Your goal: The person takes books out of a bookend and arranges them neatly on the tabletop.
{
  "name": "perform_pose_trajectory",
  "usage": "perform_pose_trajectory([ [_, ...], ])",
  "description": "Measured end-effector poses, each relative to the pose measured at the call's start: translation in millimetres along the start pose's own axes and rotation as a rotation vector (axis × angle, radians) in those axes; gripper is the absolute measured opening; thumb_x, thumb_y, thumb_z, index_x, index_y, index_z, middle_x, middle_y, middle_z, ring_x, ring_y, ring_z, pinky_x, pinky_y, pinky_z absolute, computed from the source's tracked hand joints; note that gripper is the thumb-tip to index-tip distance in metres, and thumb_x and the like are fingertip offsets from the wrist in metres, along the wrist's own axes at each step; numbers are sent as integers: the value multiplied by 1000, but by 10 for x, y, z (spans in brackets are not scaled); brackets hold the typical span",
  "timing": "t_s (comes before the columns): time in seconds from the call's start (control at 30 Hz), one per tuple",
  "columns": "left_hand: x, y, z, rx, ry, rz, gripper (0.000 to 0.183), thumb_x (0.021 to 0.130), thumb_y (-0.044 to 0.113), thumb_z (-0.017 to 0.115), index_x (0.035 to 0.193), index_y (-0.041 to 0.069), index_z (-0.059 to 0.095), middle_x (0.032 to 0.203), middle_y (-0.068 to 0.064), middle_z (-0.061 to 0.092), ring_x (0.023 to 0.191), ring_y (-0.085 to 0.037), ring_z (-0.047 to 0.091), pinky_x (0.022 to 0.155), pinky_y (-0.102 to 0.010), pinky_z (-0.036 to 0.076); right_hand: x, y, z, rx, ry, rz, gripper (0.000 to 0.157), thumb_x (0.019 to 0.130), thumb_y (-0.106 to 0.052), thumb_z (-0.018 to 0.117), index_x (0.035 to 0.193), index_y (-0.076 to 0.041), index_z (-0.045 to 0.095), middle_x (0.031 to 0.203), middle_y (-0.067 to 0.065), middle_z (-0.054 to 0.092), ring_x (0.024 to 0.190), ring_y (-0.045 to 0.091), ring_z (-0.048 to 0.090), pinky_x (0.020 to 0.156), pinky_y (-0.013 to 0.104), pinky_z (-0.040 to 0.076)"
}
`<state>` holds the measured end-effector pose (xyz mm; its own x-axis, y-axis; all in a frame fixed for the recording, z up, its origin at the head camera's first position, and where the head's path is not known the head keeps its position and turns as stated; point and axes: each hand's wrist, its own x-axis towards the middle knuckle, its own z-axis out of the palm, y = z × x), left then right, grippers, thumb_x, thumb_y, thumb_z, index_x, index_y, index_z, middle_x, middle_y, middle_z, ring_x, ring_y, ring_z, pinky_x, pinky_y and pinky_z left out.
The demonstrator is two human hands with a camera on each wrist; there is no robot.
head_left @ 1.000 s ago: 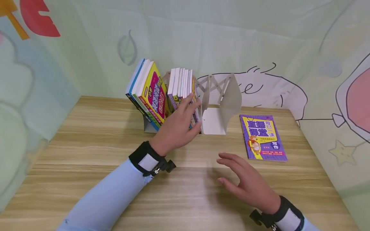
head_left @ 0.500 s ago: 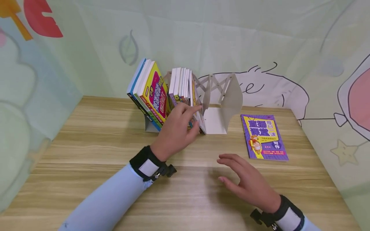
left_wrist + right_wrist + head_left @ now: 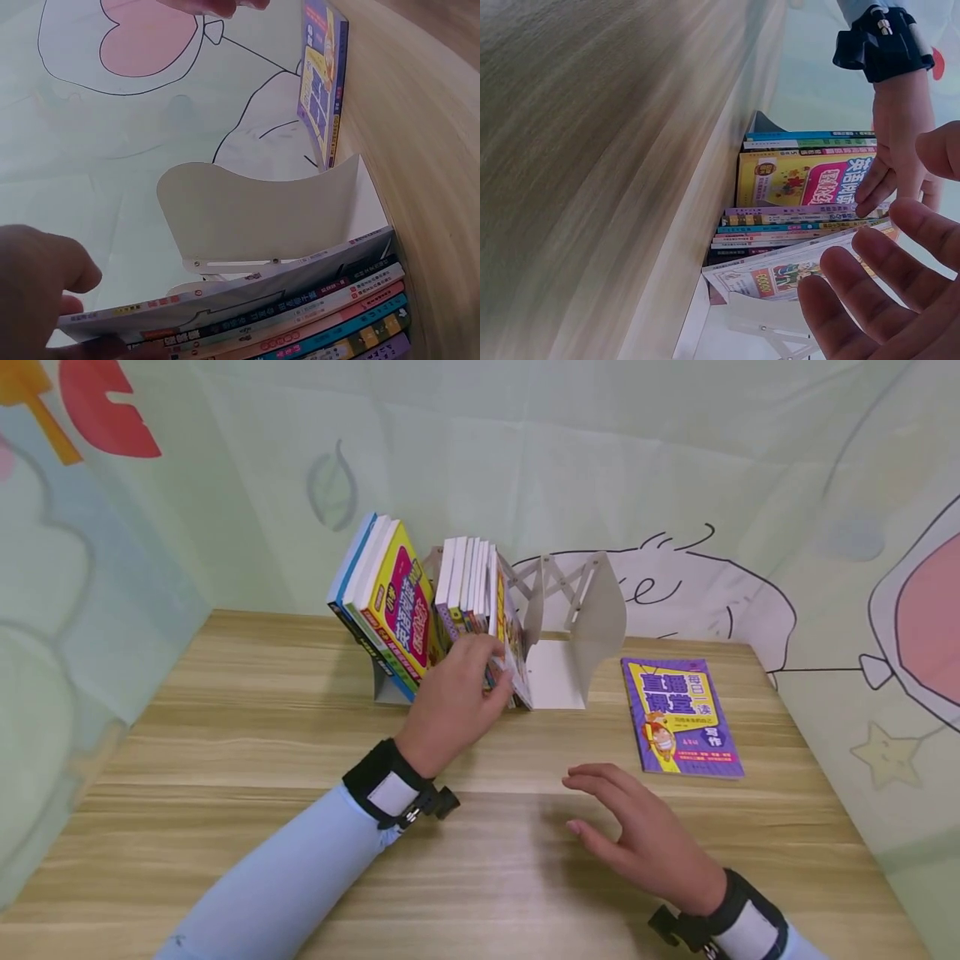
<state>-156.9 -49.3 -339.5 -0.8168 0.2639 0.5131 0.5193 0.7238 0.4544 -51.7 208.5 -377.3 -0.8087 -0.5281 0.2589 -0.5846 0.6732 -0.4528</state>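
Note:
My left hand [image 3: 457, 697] pinches the outermost thin book [image 3: 225, 289] of a row in the metal bookend rack [image 3: 600, 618]. In the left wrist view, the thumb lies on one side of that book and fingers reach behind it. The book leans away from the upright thin books [image 3: 465, 577] beside it, its colourful cover showing in the right wrist view. Over the table, the right hand [image 3: 652, 847] hovers with relaxed, spread fingers and holds nothing. Closest to it lies a purple-and-yellow book [image 3: 682, 718], flat on the tabletop.
Several larger books, the front one yellow [image 3: 405, 602], tilt left in the rack's left section. The rack's right section shows its white base plate [image 3: 555, 672]. A printed cloth backdrop [image 3: 450, 460] stands behind the wooden table [image 3: 247, 693].
My left fingers came down from the tops of the thin books, reached round the outermost one and now pinch it. That book tilts away from the row. The right hand has stayed put.

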Motion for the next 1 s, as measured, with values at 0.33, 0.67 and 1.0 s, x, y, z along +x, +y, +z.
perform_pose_trajectory([
  [0.33,-34,26,-36,7,44,47,11,96,19,68,99,10,63,91,-3,68,75,-11,61,61,-24,53,-2,11,3,1,-10,17,39,93,-31,72,130,-22,61,133,-6,59,122,12,57,99,40,54],
  [0.67,-103,53,-34,-52,201,97,4,92,3,64,95,5,65,89,-6,66,78,-15,60,65,-25,56,-2,31,-34,-3,3,35,39,91,-26,74,128,-24,62,130,-10,60,120,11,58,97,40,55],
  [1.0,-185,62,-103,-85,265,106,7,92,0,60,92,5,66,92,-7,66,82,-17,64,70,-30,59,-9,47,-28,8,-15,33,36,94,-28,72,128,-24,62,128,-9,62,118,11,60,96,41,55],
])
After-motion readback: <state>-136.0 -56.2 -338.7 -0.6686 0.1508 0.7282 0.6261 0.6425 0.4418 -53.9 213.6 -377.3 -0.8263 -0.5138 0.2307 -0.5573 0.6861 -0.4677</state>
